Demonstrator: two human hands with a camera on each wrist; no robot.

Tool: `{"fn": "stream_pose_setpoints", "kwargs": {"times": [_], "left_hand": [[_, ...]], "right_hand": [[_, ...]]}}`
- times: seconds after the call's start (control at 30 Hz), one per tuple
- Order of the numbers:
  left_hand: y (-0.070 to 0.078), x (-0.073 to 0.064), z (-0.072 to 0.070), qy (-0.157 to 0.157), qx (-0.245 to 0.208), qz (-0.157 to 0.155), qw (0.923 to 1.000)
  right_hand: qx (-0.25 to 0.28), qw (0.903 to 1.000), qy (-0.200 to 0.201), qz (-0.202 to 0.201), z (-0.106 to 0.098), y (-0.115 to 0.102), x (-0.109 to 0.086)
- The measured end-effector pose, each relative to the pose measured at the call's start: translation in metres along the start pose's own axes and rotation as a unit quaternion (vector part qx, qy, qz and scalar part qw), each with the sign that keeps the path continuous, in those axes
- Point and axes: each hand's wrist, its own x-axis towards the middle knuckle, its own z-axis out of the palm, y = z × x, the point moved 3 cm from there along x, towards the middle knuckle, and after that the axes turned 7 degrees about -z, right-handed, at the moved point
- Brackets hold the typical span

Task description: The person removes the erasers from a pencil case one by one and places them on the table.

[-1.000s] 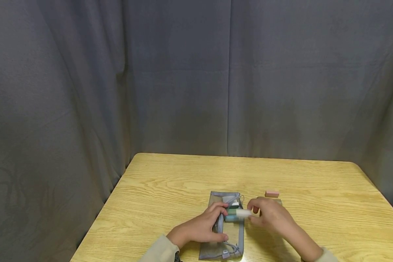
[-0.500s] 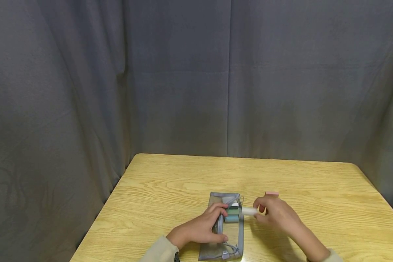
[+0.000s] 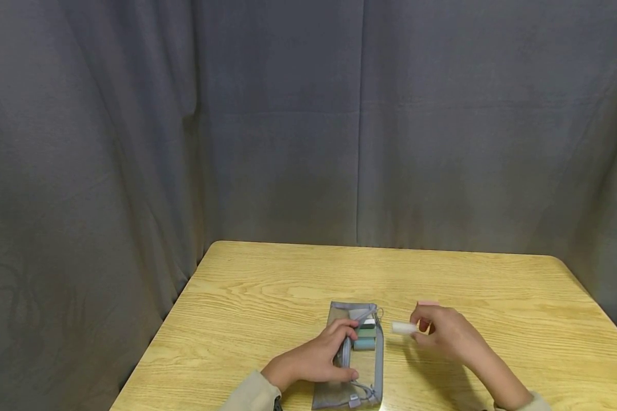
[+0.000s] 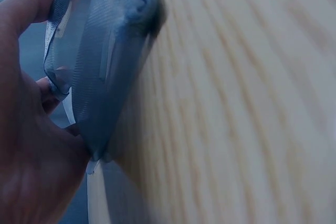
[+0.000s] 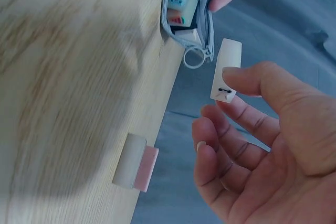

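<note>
The right hand (image 3: pixel 444 335) is pinching a white block (image 3: pixel 403 327) between thumb and forefinger, holding it just outside the zippered mesh pouch (image 3: pixel 379 365), which the left hand (image 3: pixel 319 356) is gripping between widely parted thumb and fingers.

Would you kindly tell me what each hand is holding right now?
Left hand: gripping the gray mesh zip pouch.
Right hand: pinching a white block with a small printed face.

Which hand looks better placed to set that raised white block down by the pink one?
Probably the right hand: it pinches the white block, and the pink block lies on the table close by. The left hand is busy gripping the pouch.
</note>
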Motion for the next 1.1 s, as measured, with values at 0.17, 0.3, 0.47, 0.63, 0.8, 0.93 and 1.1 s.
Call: {"fn": "stream_pose_setpoints", "kwargs": {"times": [0.17,0.3,0.47,0.63,0.8,0.93,1.1], "left_hand": [[0.000,0.000,0.000,0.001,0.004,0.003,1.0000],[-0.001,0.001,0.000,0.001,0.007,0.006,1.0000],[-0.003,0.002,0.000,0.003,0.006,0.008,0.9999],[-0.004,0.001,0.002,0.005,0.006,0.009,0.9999],[-0.004,0.000,0.004,0.005,0.009,0.008,0.9999],[-0.004,0.000,0.002,0.006,0.014,0.007,0.9999],[-0.002,0.000,0.001,0.004,0.008,0.009,0.9999]], "right_hand": [[0.020,0.9997,-0.011,0.004,-0.005,0.006,-0.002],[0.032,0.9994,-0.015,0.005,-0.007,0.013,-0.003],[0.035,0.9993,-0.014,0.004,-0.008,0.021,-0.006],[0.035,0.9992,-0.017,-0.001,-0.008,0.026,-0.011],[0.026,0.9994,-0.022,-0.006,-0.009,0.033,-0.014],[0.020,0.9996,-0.018,-0.004,-0.009,0.038,-0.016],[0.036,0.9990,-0.023,0.009,-0.010,0.042,-0.018]]}}
